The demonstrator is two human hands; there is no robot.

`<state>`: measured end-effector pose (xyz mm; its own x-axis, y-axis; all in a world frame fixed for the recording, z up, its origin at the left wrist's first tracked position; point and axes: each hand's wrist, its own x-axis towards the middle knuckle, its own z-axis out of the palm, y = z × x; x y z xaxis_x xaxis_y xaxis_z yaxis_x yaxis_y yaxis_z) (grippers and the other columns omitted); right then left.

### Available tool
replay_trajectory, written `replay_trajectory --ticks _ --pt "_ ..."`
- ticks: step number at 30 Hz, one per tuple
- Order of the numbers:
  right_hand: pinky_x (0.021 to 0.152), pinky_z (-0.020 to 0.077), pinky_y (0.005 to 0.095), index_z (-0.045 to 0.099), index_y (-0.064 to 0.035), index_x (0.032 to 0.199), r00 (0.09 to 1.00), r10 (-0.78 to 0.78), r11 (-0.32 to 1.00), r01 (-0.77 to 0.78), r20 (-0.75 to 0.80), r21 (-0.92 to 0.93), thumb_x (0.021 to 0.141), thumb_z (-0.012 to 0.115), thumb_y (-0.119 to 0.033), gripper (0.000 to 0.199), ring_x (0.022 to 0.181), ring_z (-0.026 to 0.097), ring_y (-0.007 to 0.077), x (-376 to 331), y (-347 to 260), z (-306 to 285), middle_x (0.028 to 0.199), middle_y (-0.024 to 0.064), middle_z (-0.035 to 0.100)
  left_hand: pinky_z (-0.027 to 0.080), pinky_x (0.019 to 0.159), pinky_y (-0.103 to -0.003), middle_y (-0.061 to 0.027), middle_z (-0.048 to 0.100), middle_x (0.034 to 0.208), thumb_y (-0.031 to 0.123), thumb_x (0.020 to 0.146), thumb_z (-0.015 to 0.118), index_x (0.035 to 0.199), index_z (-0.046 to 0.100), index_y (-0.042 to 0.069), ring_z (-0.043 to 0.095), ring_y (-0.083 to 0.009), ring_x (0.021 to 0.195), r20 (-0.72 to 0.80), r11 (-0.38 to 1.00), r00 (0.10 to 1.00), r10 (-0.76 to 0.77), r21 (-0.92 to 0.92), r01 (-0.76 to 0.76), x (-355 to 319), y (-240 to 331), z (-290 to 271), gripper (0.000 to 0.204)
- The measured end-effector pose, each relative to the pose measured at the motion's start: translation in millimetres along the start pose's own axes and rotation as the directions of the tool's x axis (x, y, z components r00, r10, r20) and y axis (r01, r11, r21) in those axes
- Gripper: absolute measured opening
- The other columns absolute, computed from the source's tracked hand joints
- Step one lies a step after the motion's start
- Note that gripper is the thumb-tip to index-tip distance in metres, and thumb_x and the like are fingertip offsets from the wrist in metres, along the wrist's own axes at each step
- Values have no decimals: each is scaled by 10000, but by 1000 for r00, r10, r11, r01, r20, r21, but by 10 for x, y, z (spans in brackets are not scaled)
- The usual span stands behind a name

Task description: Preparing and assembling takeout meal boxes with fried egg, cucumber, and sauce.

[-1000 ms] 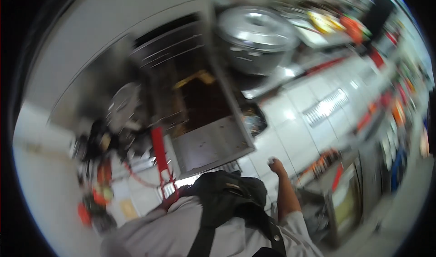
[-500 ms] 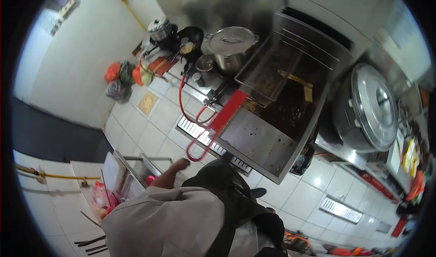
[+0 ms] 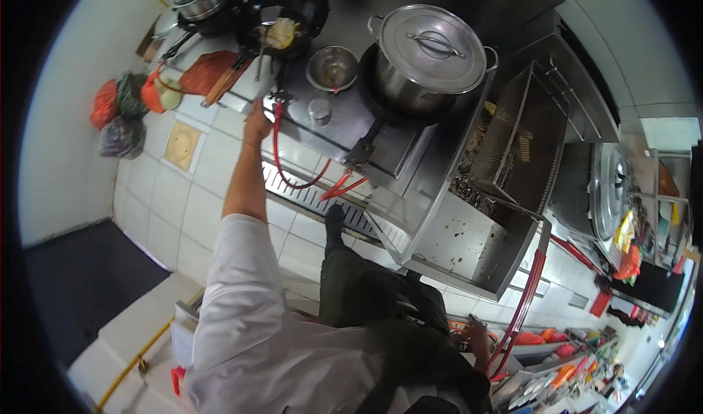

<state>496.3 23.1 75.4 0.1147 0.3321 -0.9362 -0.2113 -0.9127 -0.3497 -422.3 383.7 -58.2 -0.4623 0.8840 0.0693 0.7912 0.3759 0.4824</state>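
Observation:
My left hand (image 3: 256,125) reaches out to the stove's front edge, beside a gas valve (image 3: 277,99) with a red hose (image 3: 277,147). Its fingers are too small and blurred to show a grip. Behind the valve sits a black wok (image 3: 313,8) with a ladle (image 3: 269,19) and pale food (image 3: 282,33) in it. A steel bowl (image 3: 332,68) and a small metal cup (image 3: 319,112) stand to its right. Low by my waist, my right hand (image 3: 472,335) is curled, with something small and dark at its fingers. The fryer basket's long red handle (image 3: 526,297) passes close to that arm.
A lidded steel pot (image 3: 428,55) stands in a black wok (image 3: 377,106). The wire basket (image 3: 518,132) rests over the fryer (image 3: 461,256). A large lidded pot (image 3: 604,194) is farther right. Bagged items (image 3: 123,110) lie by the left wall, and a drain grate (image 3: 344,213) crosses the floor.
My left hand has moved up and forward to the stove edge. The view has swung and come closer to the stove. The red basket handle now points toward my right side.

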Motion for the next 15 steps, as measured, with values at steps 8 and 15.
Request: replay_trajectory --ticks 8,15 --pt "767 510 392 626 -38 864 798 -494 289 526 347 -800 666 645 -92 206 855 613 322 -236 930 196 904 140 627 374 1025 -437 -154 448 1377 205 800 609 1443 269 137 416 -365 1269 448 982 893 -42 184 -46 144 243 158 730" --pt "618 520 332 584 50 1118 947 -321 759 260 4 -596 851 556 -202 368 708 668 199 -261 425 898 864 174 674 250 1098 -471 -287 320 1413 62 787 485 1376 323 -32 283 -416 1332 -138 993 988 73 106 -59 -1095 -371 375 618"
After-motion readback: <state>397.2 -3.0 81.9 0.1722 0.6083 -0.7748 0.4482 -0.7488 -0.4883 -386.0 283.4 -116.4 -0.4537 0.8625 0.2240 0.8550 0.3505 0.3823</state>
